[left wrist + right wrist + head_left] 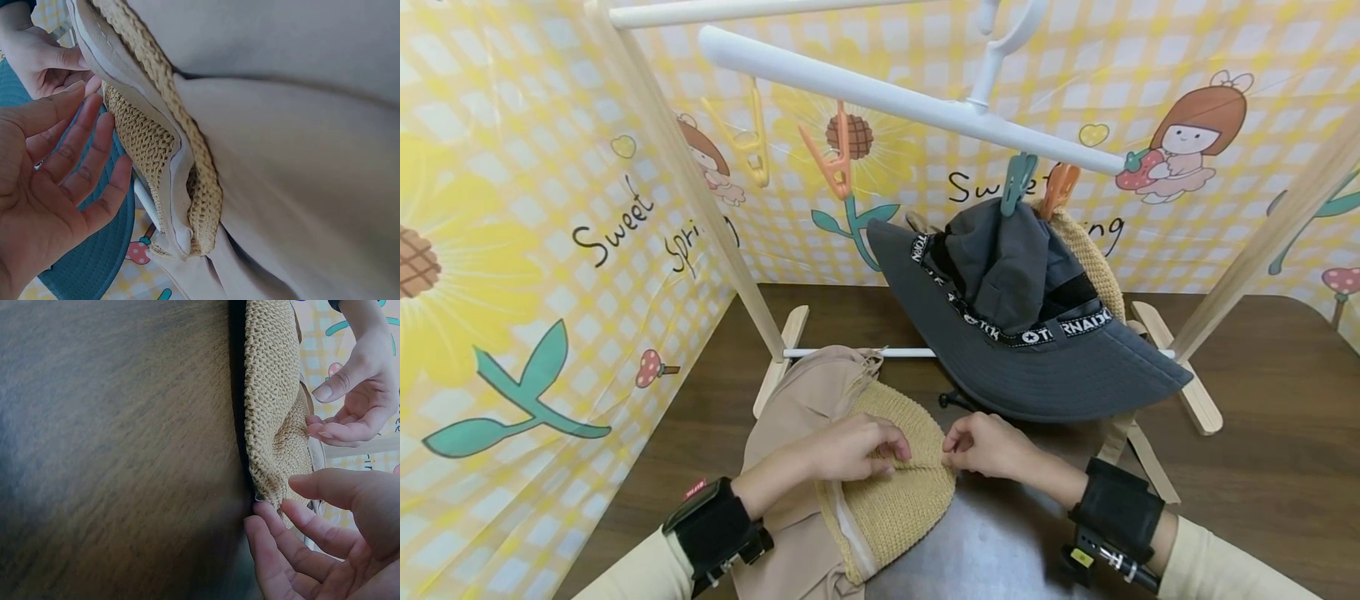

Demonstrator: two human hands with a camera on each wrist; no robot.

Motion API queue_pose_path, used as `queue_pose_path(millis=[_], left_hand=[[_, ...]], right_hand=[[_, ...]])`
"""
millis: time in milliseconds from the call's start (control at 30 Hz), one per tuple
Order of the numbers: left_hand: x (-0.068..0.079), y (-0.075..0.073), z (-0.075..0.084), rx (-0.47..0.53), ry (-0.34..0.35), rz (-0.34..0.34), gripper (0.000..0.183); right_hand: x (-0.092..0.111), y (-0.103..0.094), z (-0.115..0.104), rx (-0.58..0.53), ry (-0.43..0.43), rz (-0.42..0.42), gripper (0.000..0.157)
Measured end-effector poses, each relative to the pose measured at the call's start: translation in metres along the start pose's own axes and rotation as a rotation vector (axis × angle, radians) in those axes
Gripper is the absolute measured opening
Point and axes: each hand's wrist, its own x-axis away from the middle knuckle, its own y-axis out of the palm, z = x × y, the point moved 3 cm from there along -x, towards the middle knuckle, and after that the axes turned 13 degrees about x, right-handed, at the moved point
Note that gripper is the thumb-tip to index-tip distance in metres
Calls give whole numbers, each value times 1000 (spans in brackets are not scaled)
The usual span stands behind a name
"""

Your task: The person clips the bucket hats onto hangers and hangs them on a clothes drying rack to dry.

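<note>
A beige sun hat with a woven straw crown (906,508) and a wide cloth brim (797,417) lies on the table under a rack. My right hand (988,446) pinches the crown's right edge, where a crease runs across the weave. Over the crown's middle is my left hand (857,447), its fingers loosely bent. In the left wrist view the left hand (69,169) has spread fingers beside the crown and grips nothing. The right wrist view has the right hand's fingertips (300,481) at the end of the weave.
A dark grey bucket hat (1037,367) hangs from a white hanger (880,87) by a teal clothespin (1018,183); an orange clothespin (1060,190) is beside it. A yellow clip (756,142) and another orange clip (837,154) hang left. Wooden rack legs (700,192) flank the hats.
</note>
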Motion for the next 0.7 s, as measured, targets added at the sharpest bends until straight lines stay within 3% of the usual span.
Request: queue_pose_path(millis=[433,700], left_hand=[[1,1,2,-21,-6,-2,14],[2,1,2,-19,-2,0,14]], right_hand=[[-3,5,-4,19,-16,29,14],[-1,7,-7,-42,-17,39,19]])
